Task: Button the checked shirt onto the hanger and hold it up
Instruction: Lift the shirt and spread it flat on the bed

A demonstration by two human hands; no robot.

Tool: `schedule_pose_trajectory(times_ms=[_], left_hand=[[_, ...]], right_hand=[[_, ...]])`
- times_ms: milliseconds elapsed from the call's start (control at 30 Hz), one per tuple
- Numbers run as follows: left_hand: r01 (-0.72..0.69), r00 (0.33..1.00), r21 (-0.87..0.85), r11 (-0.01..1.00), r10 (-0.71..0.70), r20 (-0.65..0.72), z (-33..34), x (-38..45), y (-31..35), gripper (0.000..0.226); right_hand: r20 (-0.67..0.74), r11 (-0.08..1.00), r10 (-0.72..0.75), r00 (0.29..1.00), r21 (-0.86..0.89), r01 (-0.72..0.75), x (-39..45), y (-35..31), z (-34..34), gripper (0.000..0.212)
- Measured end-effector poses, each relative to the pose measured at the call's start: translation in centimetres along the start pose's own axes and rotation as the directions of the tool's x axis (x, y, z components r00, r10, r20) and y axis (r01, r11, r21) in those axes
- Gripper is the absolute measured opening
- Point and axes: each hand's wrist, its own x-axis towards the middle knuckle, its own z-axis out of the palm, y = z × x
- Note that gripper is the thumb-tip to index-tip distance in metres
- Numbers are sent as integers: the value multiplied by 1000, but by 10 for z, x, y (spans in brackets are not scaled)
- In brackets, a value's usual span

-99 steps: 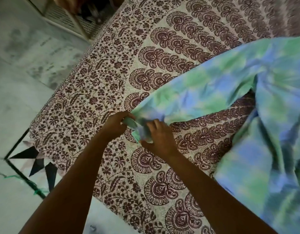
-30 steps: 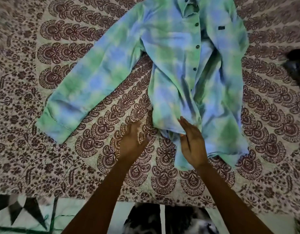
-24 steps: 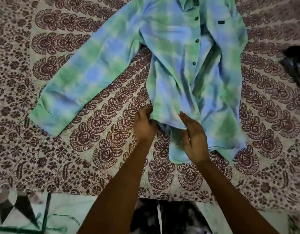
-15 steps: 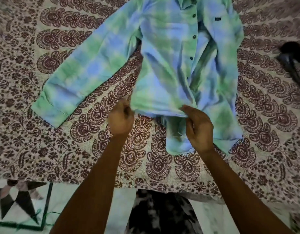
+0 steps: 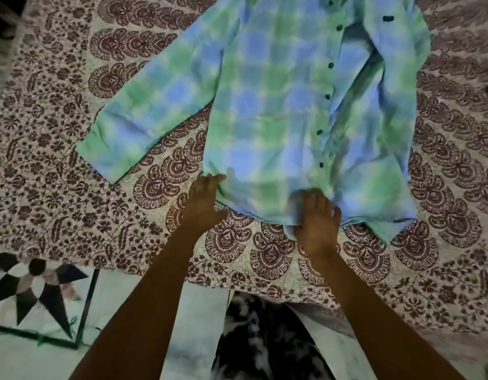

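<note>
- Fingers of the left hand (image 5: 203, 204) are being laid fairly straight at the checked shirt's (image 5: 278, 105) lower left hem corner; the right hand (image 5: 316, 218) is being curled over the hem nearer the button row (image 5: 326, 97).
- Spread on the printed bedsheet (image 5: 72, 174), the shirt is running lengthwise away from both hands, collar farthest.
- No hanger is being shown.

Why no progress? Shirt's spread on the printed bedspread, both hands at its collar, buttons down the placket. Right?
Not the collar. In the head view both hands are at the bottom hem of the checked shirt: left hand at the hem's left corner, right hand gripping the hem. The rest holds: printed bedspread, buttons along the placket.
</note>
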Motion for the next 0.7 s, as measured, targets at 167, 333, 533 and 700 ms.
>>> schedule_pose_trajectory(times_ms=[167,333,533,700], left_hand=[[112,943,-158,981,-155,-296,0,6,0,34],[-114,818,-135,984,16,-574,-30,-9,-4,29],[4,909,58,998,21,-415,-64,-34,-52,22],[179,907,-195,964,-239,-347,-62,-18,-58,25]], right_hand=[[163,985,42,986,156,-68,1,-1,-9,84],[-45,952,-132,990,273,139,14,-1,-24,36],[-281,874,-281,918,319,365,-11,6,-34,34],[-88,941,-21,996,334,49,-16,2,-11,47]])
